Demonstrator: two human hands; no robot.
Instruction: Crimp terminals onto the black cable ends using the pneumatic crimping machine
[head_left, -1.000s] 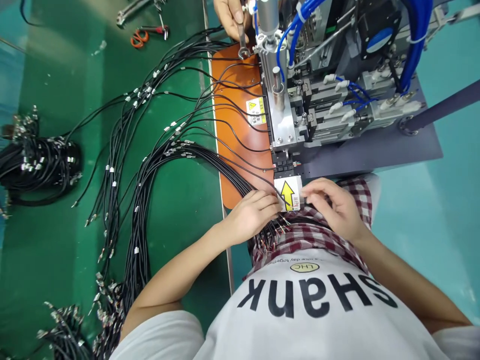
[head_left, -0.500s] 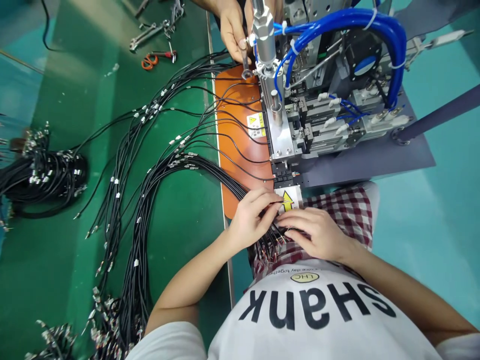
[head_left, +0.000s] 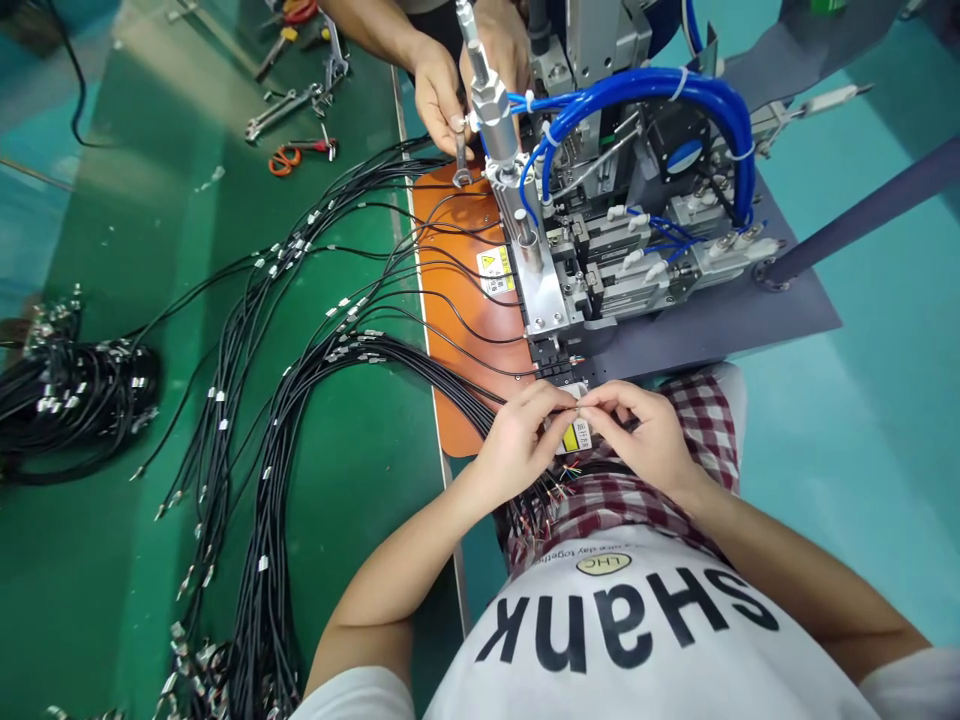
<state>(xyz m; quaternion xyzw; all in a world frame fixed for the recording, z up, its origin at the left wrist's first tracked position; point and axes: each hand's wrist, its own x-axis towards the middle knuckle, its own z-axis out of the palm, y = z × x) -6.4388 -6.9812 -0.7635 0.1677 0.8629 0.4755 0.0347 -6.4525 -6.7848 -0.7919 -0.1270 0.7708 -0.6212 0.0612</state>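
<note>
My left hand (head_left: 521,442) is closed in a pinch over the front end of the machine, at the tip of a thin black cable. Fingertip to fingertip with it, my right hand (head_left: 651,438) pinches the fine wire end; the fingers mostly hide the held part. A thick bundle of black cables (head_left: 450,385) runs under my left wrist. Its stripped ends, with coloured wires (head_left: 564,478), hang over my lap. Just behind and below the fingertips is a white label with yellow (head_left: 576,436).
The machine (head_left: 546,290) has blue air hoses (head_left: 645,88) and an orange plate (head_left: 457,300) with cables crossing it. A co-worker's hand (head_left: 439,90) holds a wrench (head_left: 462,172). Orange-handled scissors (head_left: 285,160) and more cable bundles (head_left: 82,395) lie on the green table (head_left: 360,560).
My right hand has risen from the loose wire ends to meet my left fingertips in a pinch. The whole view has shifted slightly.
</note>
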